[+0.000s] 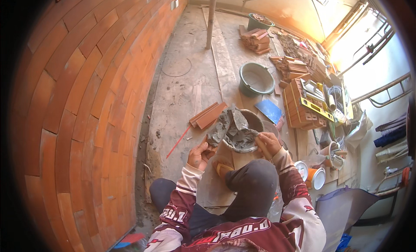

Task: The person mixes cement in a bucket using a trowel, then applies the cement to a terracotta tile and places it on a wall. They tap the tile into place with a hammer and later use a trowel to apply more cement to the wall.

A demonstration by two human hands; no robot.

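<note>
Brick wall [73, 100] far left of the mortar bucket [256, 122], running full height of view. Wire ring [177, 75] on the floor [182, 93], beyond the bucket and to its left. Red strip [177, 142] on the floor, left of the bucket, slanting. Left hand [199, 155] just left of the bucket, on the near side; fingers bent in close around the lower end of a coated tile, thumb on top. Loose tiles [209, 116] stacked on the floor, left of the bucket. Pole [211, 22] upright, well beyond the bucket. Coated tile [219, 128] at the bucket's left rim, tilted, grey mortar over its face; whether it touches the rim, cannot tell. Sandal [222, 169] on a foot, near side of the bucket. Trowel [239, 120] over the bucket, blade smeared grey, handle to the right. Mortar [242, 142] inside the bucket. Green bucket [257, 78] beyond the bucket. Right hand [269, 144] at the bucket's right rim, fingers wrapped around the trowel handle. Blue sheet [268, 111] just beyond the bucket, to the right. Hollow bricks [294, 105] right of the bucket; yellow level [315, 109] against them. Orange tub [316, 178] right of the bucket, nearer the person, tipped over.
</note>
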